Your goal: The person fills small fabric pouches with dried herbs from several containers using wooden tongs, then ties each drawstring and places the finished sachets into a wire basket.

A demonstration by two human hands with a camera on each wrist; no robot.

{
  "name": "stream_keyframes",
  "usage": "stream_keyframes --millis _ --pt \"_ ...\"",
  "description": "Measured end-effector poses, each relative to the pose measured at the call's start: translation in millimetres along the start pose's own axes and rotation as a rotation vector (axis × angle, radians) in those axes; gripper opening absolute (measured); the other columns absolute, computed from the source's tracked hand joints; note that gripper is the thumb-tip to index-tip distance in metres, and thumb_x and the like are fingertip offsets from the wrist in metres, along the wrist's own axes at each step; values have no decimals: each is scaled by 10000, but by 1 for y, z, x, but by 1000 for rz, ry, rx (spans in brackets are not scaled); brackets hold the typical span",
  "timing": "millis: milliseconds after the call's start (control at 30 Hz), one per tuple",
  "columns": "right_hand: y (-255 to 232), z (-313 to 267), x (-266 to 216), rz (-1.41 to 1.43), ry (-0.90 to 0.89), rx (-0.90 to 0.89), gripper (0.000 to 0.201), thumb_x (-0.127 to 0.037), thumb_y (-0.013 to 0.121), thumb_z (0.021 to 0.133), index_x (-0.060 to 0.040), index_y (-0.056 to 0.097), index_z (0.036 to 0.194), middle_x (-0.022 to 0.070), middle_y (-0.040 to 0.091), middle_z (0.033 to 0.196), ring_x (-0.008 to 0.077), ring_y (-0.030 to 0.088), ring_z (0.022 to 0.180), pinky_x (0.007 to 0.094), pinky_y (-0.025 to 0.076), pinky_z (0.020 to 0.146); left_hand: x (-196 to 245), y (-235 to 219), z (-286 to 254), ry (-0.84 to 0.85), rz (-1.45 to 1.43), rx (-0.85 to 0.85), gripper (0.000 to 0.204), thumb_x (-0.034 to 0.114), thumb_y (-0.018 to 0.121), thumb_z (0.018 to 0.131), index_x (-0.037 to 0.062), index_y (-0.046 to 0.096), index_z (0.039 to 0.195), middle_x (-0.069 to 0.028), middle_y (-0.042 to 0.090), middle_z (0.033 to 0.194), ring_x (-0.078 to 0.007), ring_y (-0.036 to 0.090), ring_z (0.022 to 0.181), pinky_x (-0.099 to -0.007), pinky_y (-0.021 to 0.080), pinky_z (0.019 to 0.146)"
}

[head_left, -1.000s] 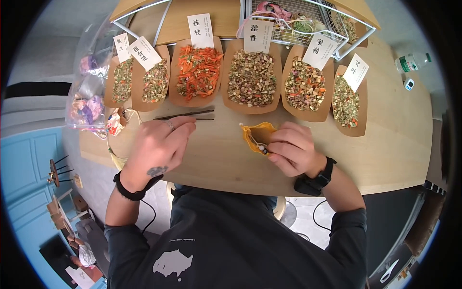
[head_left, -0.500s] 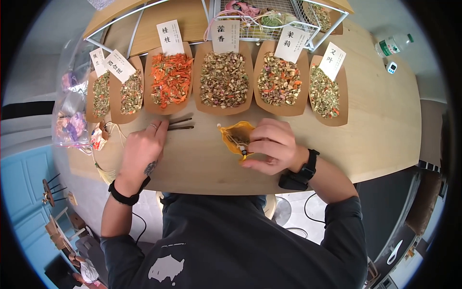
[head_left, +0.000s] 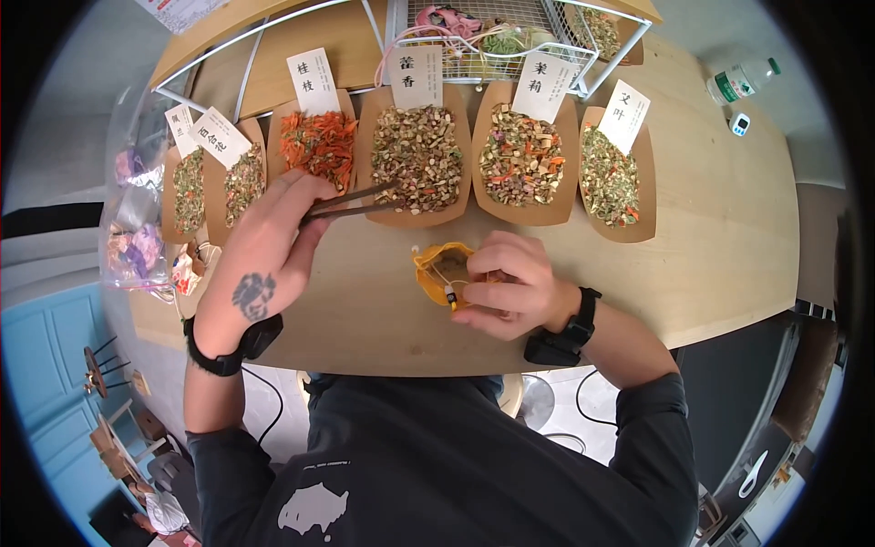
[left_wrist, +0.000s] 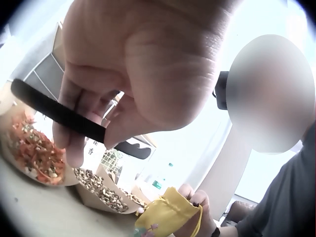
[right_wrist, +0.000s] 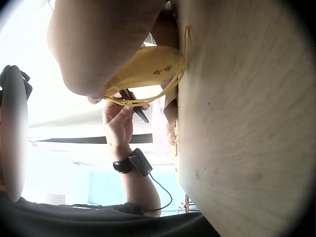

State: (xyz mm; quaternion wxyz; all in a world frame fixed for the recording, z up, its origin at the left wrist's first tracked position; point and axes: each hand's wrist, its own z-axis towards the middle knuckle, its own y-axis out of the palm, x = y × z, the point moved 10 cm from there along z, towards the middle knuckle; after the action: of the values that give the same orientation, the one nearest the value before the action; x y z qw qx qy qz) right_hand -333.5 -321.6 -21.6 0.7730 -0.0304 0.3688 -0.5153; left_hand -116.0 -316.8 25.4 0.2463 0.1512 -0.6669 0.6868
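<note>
A yellow pouch (head_left: 430, 280) stood near the front of the table (head_left: 638, 314), its mouth open upward and a beaded drawstring (head_left: 450, 294) hanging at its rim; whether its base touched the wood could not be told. The right hand (head_left: 515, 284) pinched the rim on one side between thumb and fingers. To its left, the left hand (head_left: 262, 246) gripped dark tweezers (head_left: 351, 200), fingers and thumb closed around them. Their two prongs were parted and reached over the near edge of the middle tray (head_left: 466, 173), where brown dried bits (head_left: 417, 155) lay; contact with the bits was unclear. That hand's fingers overlapped the near end of the neighbouring tray of orange shreds (head_left: 314, 141). Three more trays in the row held mixed dried herbs, two with a green-flecked mix (head_left: 609, 178) visible at the far right and left. Behind the row stood a wire basket (head_left: 570, 53); to the right, a bottle (head_left: 743, 82) lay beside a small white timer (head_left: 740, 124).
</note>
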Motion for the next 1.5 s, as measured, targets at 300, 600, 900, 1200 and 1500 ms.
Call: stream_keyframes --millis 300,600,900,1200,1500 --pt "-8 0 1 -3 5 19 232 -188 876 757 -112 658 780 44 580 906 228 584 679 342 434 512 61 55 89 316 268 -21 176 185 697 977 56 672 1094 -155 675 864 -390 674 811 -477 527 701" --pt "-8 -2 3 3 9 40 260 -168 855 761 -112 604 727 39 581 895 226 589 673 343 433 490 50 102 139 224 333 -219 167 199 695 949 33 708 957 -176 693 850 -401 682 867 -506 538 763" --pt "-16 5 1 -2 10 24 251 -165 860 769 -102 618 741 51 596 928 232 580 669 347 437 499 69 128 141 304 270 -307 161 193 711 933 40 670 959 -150 695 894 -395 690 885 -505 544 770" --pt "-28 -3 5 62 50 -9 220 -159 863 788 -84 656 778 65 607 923 236 584 670 350 446 519 77 130 132 504 241 -155 117 102 714 926 38 616 928 -132 659 853 -366 678 861 -456 538 704" --pt "-42 -11 11 -11 60 45 217 -154 866 768 -78 664 796 73 603 918 238 566 659 351 437 521 75 103 119 513 161 -73 159 106 740 913 39 626 1002 -133 631 844 -367 641 842 -463 511 731"
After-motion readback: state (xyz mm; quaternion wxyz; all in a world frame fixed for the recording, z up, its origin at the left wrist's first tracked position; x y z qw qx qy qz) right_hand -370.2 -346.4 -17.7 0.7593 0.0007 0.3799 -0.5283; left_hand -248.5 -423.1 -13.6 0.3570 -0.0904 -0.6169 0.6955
